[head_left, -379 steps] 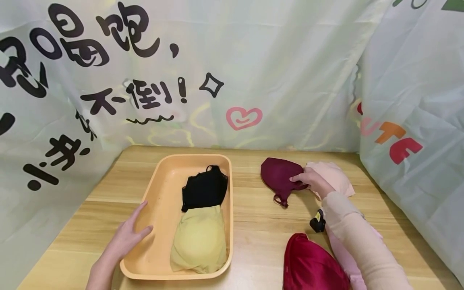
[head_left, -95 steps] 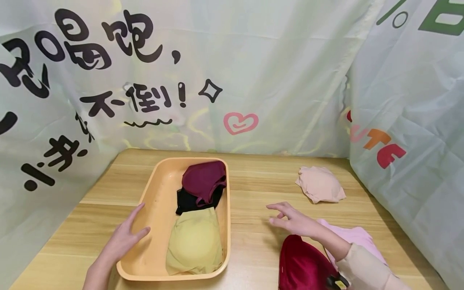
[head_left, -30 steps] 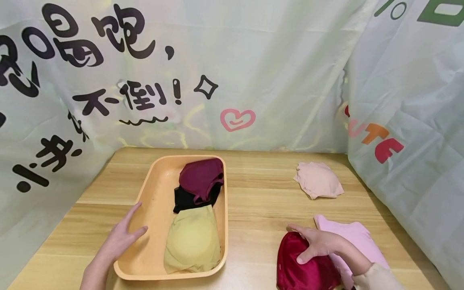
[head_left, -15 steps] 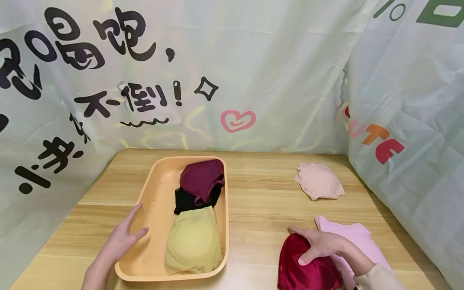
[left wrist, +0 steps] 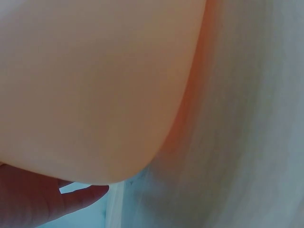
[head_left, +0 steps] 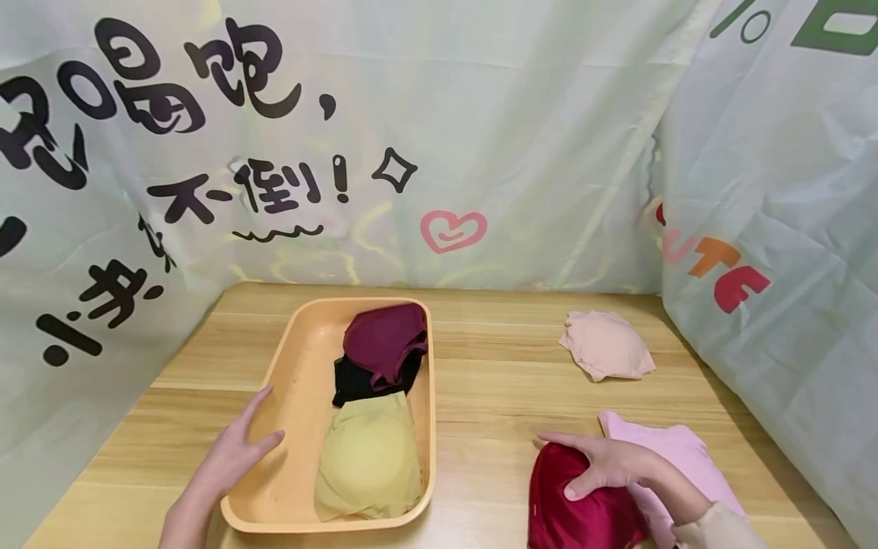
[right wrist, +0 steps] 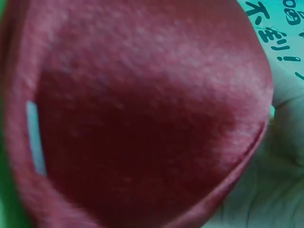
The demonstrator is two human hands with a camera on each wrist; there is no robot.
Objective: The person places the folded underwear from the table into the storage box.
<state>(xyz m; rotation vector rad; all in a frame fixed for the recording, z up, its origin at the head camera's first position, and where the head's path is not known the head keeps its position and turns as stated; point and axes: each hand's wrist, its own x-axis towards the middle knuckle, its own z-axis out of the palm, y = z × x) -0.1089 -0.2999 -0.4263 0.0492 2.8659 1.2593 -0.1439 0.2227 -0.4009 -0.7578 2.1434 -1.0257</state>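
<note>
In the head view my left hand (head_left: pixel 229 457) rests at the left rim of a light-orange plastic tray (head_left: pixel 274 496), thumb over the inside, fingers fairly straight. The left wrist view has fingertips (left wrist: pixel 95 194) at the tray's wall (left wrist: pixel 95 95). Inside the tray, a folded maroon bra (head_left: pixel 380 343) partly covers a black bra (head_left: pixel 353 391), with a yellow padded bra (head_left: pixel 370 461) nearer me. At the front right my right hand (head_left: pixel 610 465) grips a dark-red satin bra (head_left: pixel 576 518), thumb on top and fingers reaching past its far edge. Its cup (right wrist: pixel 142 142) fills most of the right wrist view.
A lilac folded garment (head_left: pixel 675 454) lies beneath and beyond my right wrist. Farther back on the wooden table (head_left: pixel 487 366) is a pale-pink padded garment (head_left: pixel 607 345). Printed cloth curtains (head_left: pixel 542 152) enclose the back and both sides.
The maroon bra has gone from the table into the tray, onto the black one. My right hand then came back to the dark-red bra and has hardly moved there since. Left hand unchanged.
</note>
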